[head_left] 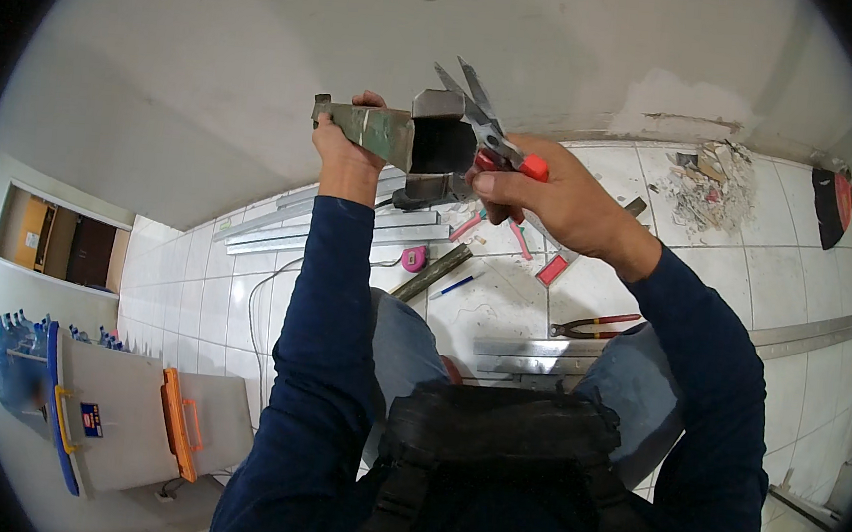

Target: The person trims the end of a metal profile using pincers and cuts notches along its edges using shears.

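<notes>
In front of me my left hand (343, 151) grips a worn green metal channel (381, 134) from its left end. The channel's right end gapes dark, with bent-out metal flaps above and below. My right hand (563, 199) is closed round the red handles of tin snips (489, 129). The blades stand apart and point up and left, beside the channel's open end. Whether they touch the metal I cannot tell.
On the white tiles lie silver metal profiles (344, 232), a pink tape measure (414, 258), a greenish bar (432, 274), a blue pen (456, 285) and red-handled pincers (596, 326). Rubble (707, 193) sits by the wall. Chest coolers (114, 412) and blue bottles (9, 353) stand at left.
</notes>
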The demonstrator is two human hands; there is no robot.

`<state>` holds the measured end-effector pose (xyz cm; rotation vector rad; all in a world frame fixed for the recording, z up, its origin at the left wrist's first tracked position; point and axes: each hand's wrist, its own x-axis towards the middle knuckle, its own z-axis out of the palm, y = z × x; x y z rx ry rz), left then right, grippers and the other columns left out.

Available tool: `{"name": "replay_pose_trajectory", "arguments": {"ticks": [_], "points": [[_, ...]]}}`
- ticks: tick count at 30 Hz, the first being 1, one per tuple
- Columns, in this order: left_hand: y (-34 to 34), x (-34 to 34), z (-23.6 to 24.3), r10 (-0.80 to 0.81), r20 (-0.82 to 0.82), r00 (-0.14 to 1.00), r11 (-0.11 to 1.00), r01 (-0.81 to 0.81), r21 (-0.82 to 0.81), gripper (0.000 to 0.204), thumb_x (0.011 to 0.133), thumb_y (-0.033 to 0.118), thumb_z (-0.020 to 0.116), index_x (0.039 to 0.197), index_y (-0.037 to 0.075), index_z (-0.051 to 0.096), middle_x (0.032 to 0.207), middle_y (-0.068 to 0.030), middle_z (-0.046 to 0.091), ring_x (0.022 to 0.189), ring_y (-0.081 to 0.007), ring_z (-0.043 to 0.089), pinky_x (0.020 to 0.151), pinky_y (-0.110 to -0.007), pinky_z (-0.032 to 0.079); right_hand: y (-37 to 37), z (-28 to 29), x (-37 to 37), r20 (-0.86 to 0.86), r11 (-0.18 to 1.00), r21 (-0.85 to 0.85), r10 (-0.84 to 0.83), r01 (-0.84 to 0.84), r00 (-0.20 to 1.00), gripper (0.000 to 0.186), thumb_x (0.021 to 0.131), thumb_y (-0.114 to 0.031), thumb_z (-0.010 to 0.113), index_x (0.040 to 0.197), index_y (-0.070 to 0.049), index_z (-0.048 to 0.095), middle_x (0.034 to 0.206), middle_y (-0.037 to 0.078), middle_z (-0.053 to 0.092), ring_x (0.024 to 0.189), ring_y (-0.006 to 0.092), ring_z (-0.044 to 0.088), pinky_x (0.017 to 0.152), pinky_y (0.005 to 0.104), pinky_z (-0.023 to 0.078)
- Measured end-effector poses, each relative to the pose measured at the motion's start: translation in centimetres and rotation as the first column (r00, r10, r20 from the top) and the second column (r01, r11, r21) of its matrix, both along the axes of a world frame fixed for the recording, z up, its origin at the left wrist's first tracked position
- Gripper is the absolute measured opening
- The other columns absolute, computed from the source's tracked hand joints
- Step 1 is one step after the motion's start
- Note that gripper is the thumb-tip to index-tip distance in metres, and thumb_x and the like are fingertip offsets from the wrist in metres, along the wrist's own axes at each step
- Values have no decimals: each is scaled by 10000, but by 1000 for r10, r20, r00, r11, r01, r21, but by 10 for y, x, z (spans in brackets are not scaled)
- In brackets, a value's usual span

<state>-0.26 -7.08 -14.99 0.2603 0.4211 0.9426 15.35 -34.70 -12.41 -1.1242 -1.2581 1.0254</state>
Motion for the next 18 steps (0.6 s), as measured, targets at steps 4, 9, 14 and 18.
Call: {"name": "replay_pose_trajectory", "arguments": {"ticks": [4,9,14,18], "points": [[-7,8,-4,72,-63,995,993,-66,94,422,1039,475,338,1080,65,431,879,-97,535,786,-265,595,686,-429,545,-4,6,-4,-13,999,-7,35,-36,999,280,958,-301,649,980,-22,645,798,49,627,765,139,600,722,305,480],[-7,8,-4,74,-83,994,988,-62,145,422,1041,480,342,1081,71,436,867,-94,532,779,-258,590,678,-422,542,-6,3,-9,31,999,43,19,-20,999,267,962,-293,639,983,-27,634,795,45,617,748,141,589,717,306,475],[-9,5,0,18,4,1000,996,-19,86,408,1036,479,353,1054,81,439,839,-82,532,776,-242,594,666,-410,537,-7,9,-11,-51,997,12,74,-74,996,257,963,-283,631,975,-27,643,756,33,605,702,138,556,682,306,447],[-9,4,0,-116,178,977,993,115,18,362,1020,454,420,1009,92,441,820,-71,532,754,-216,596,641,-389,530,-8,8,-12,8,1000,-11,28,-28,1000,275,970,-295,617,927,-27,656,678,41,577,645,155,517,638,326,415]]}}
